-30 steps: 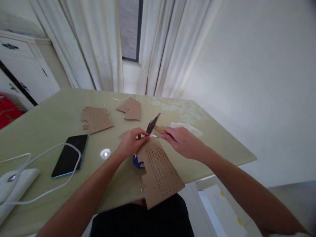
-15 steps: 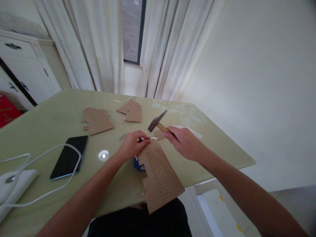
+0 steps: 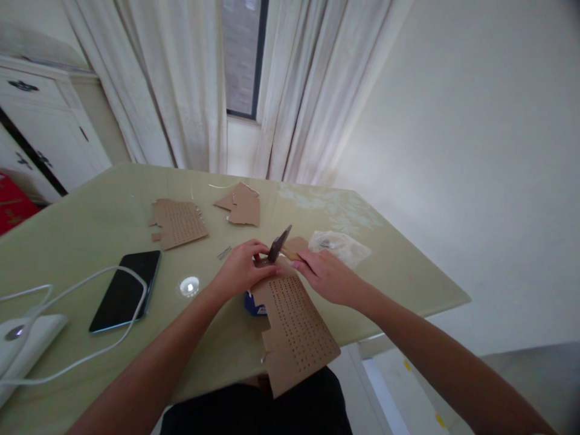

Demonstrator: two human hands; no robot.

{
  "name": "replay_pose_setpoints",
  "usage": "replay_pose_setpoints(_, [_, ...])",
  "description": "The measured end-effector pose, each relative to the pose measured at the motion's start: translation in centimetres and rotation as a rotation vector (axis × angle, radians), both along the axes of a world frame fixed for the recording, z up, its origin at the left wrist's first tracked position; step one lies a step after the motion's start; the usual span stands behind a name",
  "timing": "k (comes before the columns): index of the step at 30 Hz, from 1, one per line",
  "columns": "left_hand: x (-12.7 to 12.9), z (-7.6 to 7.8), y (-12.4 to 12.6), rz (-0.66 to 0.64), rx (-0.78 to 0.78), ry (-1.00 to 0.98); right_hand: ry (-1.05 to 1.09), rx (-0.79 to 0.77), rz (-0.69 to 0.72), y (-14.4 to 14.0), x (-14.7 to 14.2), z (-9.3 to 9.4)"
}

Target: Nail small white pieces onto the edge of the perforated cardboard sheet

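My right hand (image 3: 328, 275) is closed around the wooden handle of a hammer (image 3: 277, 244). The dark hammer head is down at the far end of a piece of cardboard (image 3: 301, 320), between the thumb and forefinger of my left hand (image 3: 240, 266). Those two fingers are apart, and the hand rests at the cardboard's edge. Rows of small holes cover the cardboard, whose near end hangs past the table edge above my lap. Beneath its far part a blue object (image 3: 254, 305) shows partly. Whatever lies under the hammer head is hidden.
Beyond my hands lie a second perforated cardboard piece (image 3: 182, 225) and torn cardboard scraps (image 3: 245, 205). A few thin nails (image 3: 223, 252) lie by my left hand. A clear plastic bag (image 3: 347, 248) is at right. Leftward are a phone (image 3: 127, 290) and a white cable (image 3: 86, 368).
The hammer has come down and left onto the cardboard's far end. My left thumb and forefinger, pinched on a thin dark nail before, have parted. More of the plastic bag shows.
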State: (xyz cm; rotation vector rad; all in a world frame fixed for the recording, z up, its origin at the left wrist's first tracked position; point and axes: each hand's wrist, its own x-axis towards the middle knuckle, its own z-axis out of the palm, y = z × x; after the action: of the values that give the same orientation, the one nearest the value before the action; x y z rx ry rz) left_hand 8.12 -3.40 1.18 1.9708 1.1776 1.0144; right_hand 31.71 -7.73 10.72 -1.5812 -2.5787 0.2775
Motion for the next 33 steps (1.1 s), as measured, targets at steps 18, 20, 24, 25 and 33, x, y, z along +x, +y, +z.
replay_pose_setpoints(18, [-0.7, -0.2, -0.2, 0.017, -0.023, -0.065, 0.720, -0.212, -0.091, 3.2, 1.0, -3.3])
replay_pose_setpoints(20, [-1.0, 0.0, -0.3, 0.011, -0.071, -0.070, 1.061, -0.398, -0.159, 4.9, 0.8, -4.2])
replay_pose_setpoints(24, [-1.9, 0.3, -0.3, -0.011, -0.161, -0.076, 1.494, -0.623, -0.191, 8.2, 0.1, -6.5])
replay_pose_setpoints(25, [-2.1, 0.3, -0.1, -0.004, -0.183, -0.088, 1.551, -0.656, -0.202, 8.8, 0.0, -7.2])
replay_pose_setpoints(33, [-6.0, -1.9, 1.9, 0.556, -0.006, 0.450, 1.713, -0.842, -0.358, 9.6, 0.8, -11.7])
